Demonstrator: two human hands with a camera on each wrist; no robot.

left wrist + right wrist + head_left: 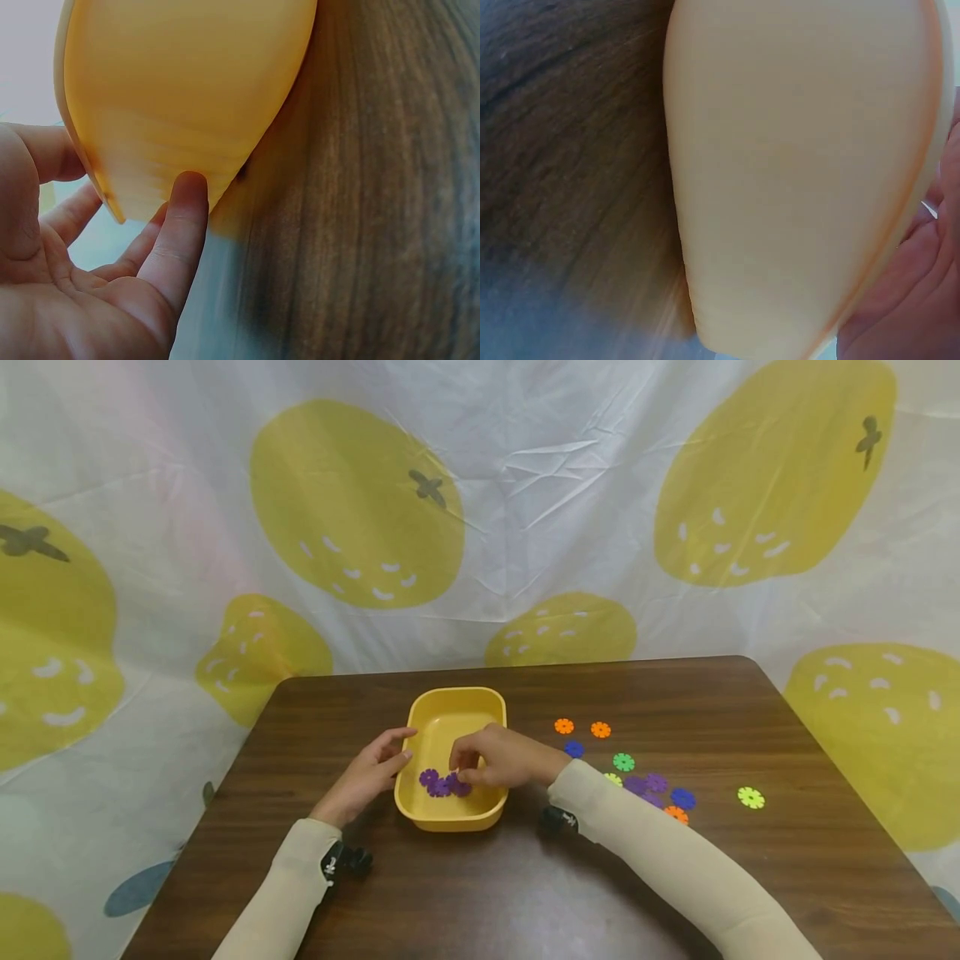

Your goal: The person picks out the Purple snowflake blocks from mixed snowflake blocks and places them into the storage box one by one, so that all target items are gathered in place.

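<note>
A yellow plastic tub [450,822] stands on the table, with several purple notched plastic discs [430,777] lying in its near half. My left hand [367,775] is at the tub's left side, its fingers extended and touching the wall and rim. In the left wrist view, the left little finger lies straight against the outer wall. My right hand [498,758] reaches over the right rim into the tub. Its curled fingertips pinch at a purple disc [453,779] beside the others. In the right wrist view, the tub's wall [795,165] hides these fingertips.
Right of the tub lie loose discs on the brown table [480,893]: orange [601,730], blue [573,749], green [623,762], purple [656,782] and yellow-green [751,797]. My right forearm passes close to several. A lemon-print curtain [480,518] hangs behind.
</note>
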